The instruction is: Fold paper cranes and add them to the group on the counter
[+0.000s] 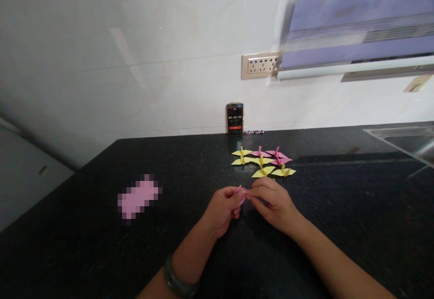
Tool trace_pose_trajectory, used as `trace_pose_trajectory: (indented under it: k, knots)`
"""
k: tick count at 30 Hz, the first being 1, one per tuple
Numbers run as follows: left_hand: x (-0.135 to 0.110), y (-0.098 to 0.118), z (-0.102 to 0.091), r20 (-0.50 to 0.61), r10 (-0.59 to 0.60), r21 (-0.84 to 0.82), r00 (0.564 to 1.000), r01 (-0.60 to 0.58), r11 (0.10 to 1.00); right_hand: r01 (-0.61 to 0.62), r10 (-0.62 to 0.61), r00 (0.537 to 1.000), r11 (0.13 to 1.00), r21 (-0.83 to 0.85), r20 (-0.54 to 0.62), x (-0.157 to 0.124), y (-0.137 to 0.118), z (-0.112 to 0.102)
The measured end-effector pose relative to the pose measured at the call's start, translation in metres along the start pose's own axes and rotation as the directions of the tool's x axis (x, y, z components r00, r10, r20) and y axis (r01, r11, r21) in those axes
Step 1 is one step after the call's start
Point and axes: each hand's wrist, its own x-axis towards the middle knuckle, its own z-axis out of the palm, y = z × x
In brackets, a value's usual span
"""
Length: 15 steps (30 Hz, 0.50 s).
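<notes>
My left hand (224,207) and my right hand (273,201) meet just above the black countertop (101,244), both pinching a small folded piece of pink paper (241,196). Most of the paper is hidden by my fingers. A dark green bangle (176,281) is on my left wrist. Just beyond my hands lie several finished paper cranes, yellow ones (262,171) and pink ones (280,156), set close together in rows.
A phone (235,118) showing a running timer leans upright against the white wall. A blurred pink patch (138,197) lies on the counter to the left. A wall socket strip (260,65) is above, and a steel sink (407,140) sits at far right.
</notes>
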Motion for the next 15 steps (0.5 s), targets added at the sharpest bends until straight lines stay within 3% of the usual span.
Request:
trace_pose_trajectory:
  k: [9, 15]
  knots:
    - [0.0006, 0.0001, -0.0009, -0.003, 0.026, 0.009, 1.000, -0.026, 1.000, 0.014, -0.014, 1.000, 1.000, -0.006, 0.020, 0.0009, -0.0025, -0.0002]
    - [0.0004, 0.0009, -0.0008, -0.015, 0.029, 0.039, 0.999, -0.029, 0.999, -0.026, 0.025, 1.000, 0.995, 0.101, 0.004, 0.0034, -0.0096, -0.0015]
